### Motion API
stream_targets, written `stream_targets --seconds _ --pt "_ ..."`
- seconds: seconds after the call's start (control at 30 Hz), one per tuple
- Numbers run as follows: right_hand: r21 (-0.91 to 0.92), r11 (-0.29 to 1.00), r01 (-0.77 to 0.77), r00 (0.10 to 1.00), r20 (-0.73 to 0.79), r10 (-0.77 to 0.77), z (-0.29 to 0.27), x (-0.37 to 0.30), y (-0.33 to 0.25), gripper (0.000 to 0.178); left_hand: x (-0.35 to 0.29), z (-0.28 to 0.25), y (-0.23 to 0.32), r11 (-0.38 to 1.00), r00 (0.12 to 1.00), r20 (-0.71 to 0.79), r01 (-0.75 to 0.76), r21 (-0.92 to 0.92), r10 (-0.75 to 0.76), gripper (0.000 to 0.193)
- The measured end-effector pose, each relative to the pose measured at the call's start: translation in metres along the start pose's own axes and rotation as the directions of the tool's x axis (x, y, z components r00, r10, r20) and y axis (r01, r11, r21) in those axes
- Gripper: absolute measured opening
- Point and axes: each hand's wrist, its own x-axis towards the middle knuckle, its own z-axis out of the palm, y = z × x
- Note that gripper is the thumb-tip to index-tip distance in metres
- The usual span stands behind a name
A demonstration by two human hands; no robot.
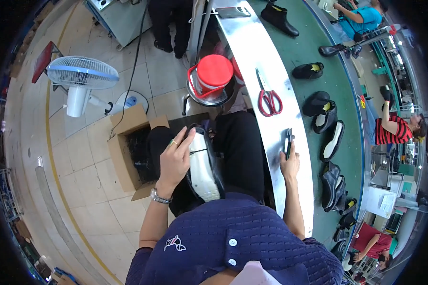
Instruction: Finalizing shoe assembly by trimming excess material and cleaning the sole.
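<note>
Across my lap lies a black shoe (203, 164) with its pale underside turned up and a dark cord or strap across it. My left hand (177, 159) is closed on its left edge, near the far end. To the right, over the metal bench top, my right hand (290, 164) grips a small dark hand tool (288, 142); its exact kind is hard to make out. Farther along the bench lies a pair of scissors (269, 100) with red handles, apart from both hands.
A metal bench (252, 52) runs along my right, with a phone (233, 12) at its far end. Beside it a green conveyor (290, 47) carries several black shoes. Ahead stands a red bucket (215, 71) on a stool. An open cardboard box (123, 164) and a fan (83, 76) are at left.
</note>
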Motion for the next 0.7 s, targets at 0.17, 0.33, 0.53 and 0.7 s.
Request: stream_targets --seconds 0.17,0.33,0.53,0.7 --pt "0.193 0.884 0.426 0.896 -0.228 -0.382 -0.005 0.072 -0.045 0.043 -0.008 0.002 0.006 0.998 0.997 -0.021 0.069 -0.004 -0.069 0.049" --pt "0.180 0.910 0.372 0.917 -0.222 -0.331 0.026 0.146 -0.111 0.049 -0.019 0.011 0.016 0.905 0.965 -0.083 0.200 -0.377 -0.248 0.048" --pt "0.702 0.707 -0.079 0.879 0.383 -0.283 -0.020 0.098 -0.106 0.045 -0.036 0.011 0.029 0.945 0.949 -0.214 0.167 -0.281 -0.232 0.037" --pt "0.815 0.468 -0.342 0.472 0.580 -0.665 -0.088 -0.043 -0.110 0.072 -0.038 0.018 0.025 0.969 0.913 -0.354 0.139 -0.203 -0.205 0.021"
